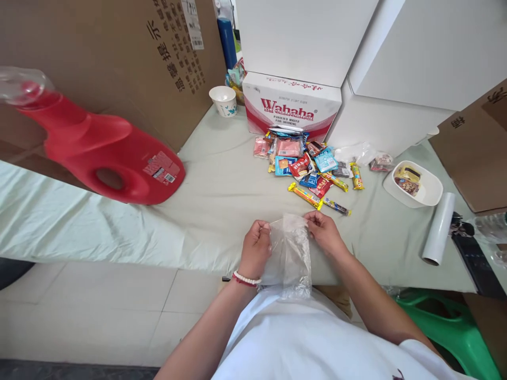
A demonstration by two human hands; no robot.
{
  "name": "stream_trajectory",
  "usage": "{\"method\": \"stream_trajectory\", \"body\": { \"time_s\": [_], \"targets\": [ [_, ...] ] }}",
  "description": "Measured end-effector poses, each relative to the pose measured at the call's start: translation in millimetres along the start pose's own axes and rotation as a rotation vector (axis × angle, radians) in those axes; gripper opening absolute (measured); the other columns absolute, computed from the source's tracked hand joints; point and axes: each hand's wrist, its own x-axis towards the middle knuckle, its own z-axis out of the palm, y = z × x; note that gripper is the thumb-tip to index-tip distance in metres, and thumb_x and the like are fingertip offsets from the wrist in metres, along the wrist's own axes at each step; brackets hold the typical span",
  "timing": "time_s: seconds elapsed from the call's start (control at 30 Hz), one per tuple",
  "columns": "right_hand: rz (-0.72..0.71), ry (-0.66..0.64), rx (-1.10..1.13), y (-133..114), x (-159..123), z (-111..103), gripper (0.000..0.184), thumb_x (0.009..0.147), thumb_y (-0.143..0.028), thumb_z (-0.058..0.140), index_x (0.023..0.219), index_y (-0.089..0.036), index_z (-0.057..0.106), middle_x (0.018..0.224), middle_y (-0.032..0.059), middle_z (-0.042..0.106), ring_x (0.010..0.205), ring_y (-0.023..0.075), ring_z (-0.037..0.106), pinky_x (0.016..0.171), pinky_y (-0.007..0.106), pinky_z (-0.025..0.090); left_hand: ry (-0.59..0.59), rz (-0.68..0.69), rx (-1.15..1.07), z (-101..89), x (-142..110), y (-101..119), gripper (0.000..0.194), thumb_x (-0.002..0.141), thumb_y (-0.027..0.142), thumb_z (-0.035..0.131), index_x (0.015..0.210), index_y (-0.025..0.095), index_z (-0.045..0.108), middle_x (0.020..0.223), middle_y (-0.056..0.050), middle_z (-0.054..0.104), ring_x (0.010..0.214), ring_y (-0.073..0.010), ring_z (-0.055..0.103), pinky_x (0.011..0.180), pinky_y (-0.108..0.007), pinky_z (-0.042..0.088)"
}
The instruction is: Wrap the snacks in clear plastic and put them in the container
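A clear plastic bag (295, 253) hangs between my two hands at the table's front edge. My left hand (256, 248) pinches its upper left corner, the fingers closed. At the upper right corner my right hand (322, 228) grips the film between thumb and fingers. The bag looks flat and crinkled, with the table cloth showing through it. Just beyond my hands lies a pile of packaged snacks (303, 166). A yellow snack stick (304, 196) and a dark wrapped stick (336, 206) are the pieces nearest to my right hand.
Behind the snacks stands a Wahaha carton (291, 108), with a paper cup (224, 101) to its left. A large red jug (114, 158) fills the left side. On the right are a white tub (425, 192) holding snacks, a plastic film roll (439, 229) and a green stool (455, 327).
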Motion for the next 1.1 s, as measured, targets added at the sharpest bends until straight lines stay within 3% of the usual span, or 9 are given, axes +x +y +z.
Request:
{"method": "stream_trajectory", "body": {
  "time_s": [0.17, 0.27, 0.37, 0.43, 0.5, 0.67, 0.83, 1.03, 1.1],
  "targets": [
    [0.125, -0.037, 0.141, -11, -11, -12, 0.029, 0.066, -0.039, 0.078, 0.081, -0.020, 0.063, 0.055, -0.0071, 0.047, 0.049, 0.0086, 0.036, 0.043, 0.022, 0.026, 0.080, -0.036, -0.015, -9.4, 1, 0, 0.034, 0.089, 0.059, 0.053, 0.090, 0.025, 0.047, 0.056, 0.012, 0.028, 0.042, -0.0083, 0.027, 0.042, -0.021, 0.026],
    [0.189, -0.084, 0.231, -21, -15, -15, 0.035, 0.063, -0.042, 0.083, 0.080, -0.019, 0.063, 0.056, -0.0073, 0.046, 0.048, 0.0068, 0.033, 0.041, 0.020, 0.021, 0.131, 0.086, 0.300, -16.6, 0, 0, 0.033, 0.089, 0.053, 0.056, 0.103, 0.024, 0.052, 0.061, 0.008, 0.042, 0.051, -0.0132, 0.044, 0.051, -0.027, 0.042],
    [0.203, -0.109, 0.257, -27, -17, -14, 0.041, 0.061, -0.046, 0.087, 0.081, -0.018, 0.066, 0.058, -0.0069, 0.046, 0.048, 0.0059, 0.032, 0.040, 0.020, 0.020, 0.176, 0.388, 0.769, -20.2, -3, 4, 0.053, 0.079, 0.033, 0.067, 0.129, 0.020, 0.055, 0.103, -0.009, 0.065, 0.099, -0.0278, 0.064, 0.089, -0.046, 0.053],
    [0.206, -0.130, 0.258, -30, -18, -13, 0.043, 0.060, -0.047, 0.089, 0.082, -0.018, 0.068, 0.059, -0.0068, 0.046, 0.048, 0.0056, 0.032, 0.040, 0.020, 0.020, 0.154, 0.551, 0.988, -18.3, -1, 5, 0.065, 0.074, 0.022, 0.066, 0.138, 0.021, 0.053, 0.135, -0.017, 0.058, 0.133, -0.0371, 0.050, 0.111, -0.058, 0.040],
    [0.217, -0.157, 0.260, -32, -19, -13, 0.043, 0.060, -0.047, 0.089, 0.082, -0.017, 0.069, 0.060, -0.0064, 0.047, 0.049, 0.0053, 0.032, 0.040, 0.019, 0.020, 0.083, 0.589, 1.069, -14.0, 6, 5, 0.066, 0.076, 0.021, 0.065, 0.141, 0.020, 0.052, 0.145, -0.018, 0.055, 0.144, -0.0387, 0.040, 0.118, -0.060, 0.031],
    [0.248, -0.181, 0.308, -29, -19, -18, 0.042, 0.060, -0.044, 0.090, 0.083, -0.017, 0.070, 0.064, -0.0053, 0.050, 0.049, 0.0045, 0.031, 0.041, 0.020, 0.016, 0.014, 0.449, 0.968, -9.6, 34, -3, 0.026, 0.088, 0.028, 0.057, 0.110, 0.020, 0.066, 0.108, -0.011, 0.072, 0.115, -0.0323, 0.062, 0.104, -0.053, 0.044],
    [0.263, -0.175, 0.258, -22, -19, -28, 0.043, 0.062, -0.049, 0.087, 0.084, -0.018, 0.065, 0.068, -0.0050, 0.049, 0.050, 0.0054, 0.029, 0.043, 0.021, 0.016, 0.175, 0.392, 0.557, -12.8, 40, 0, 0.017, 0.095, 0.030, 0.045, 0.095, 0.022, 0.060, 0.090, -0.005, 0.069, 0.086, -0.0207, 0.065, 0.084, -0.037, 0.052],
    [-0.168, -0.134, -0.219, -30, -18, -28, 0.063, 0.071, -0.049, 0.083, 0.125, -0.025, 0.063, 0.120, 0.0063, 0.063, 0.066, 0.0105, 0.044, 0.060, 0.027, 0.041, -0.048, 0.200, 0.177, 0.9, 33, 6, 0.013, 0.093, 0.035, 0.050, 0.092, 0.023, 0.052, 0.072, 0.003, 0.062, 0.062, -0.0145, 0.062, 0.058, -0.027, 0.049],
    [-0.276, -0.174, -0.348, -31, -11, -23, 0.061, 0.070, -0.045, 0.084, 0.125, -0.026, 0.065, 0.120, 0.0063, 0.064, 0.068, 0.0123, 0.046, 0.065, 0.030, 0.043, -0.125, 0.154, 0.094, 3.8, 35, 6, 0.017, 0.093, 0.040, 0.052, 0.093, 0.023, 0.051, 0.074, 0.002, 0.062, 0.063, -0.0144, 0.064, 0.057, -0.026, 0.048]
  ]
}}
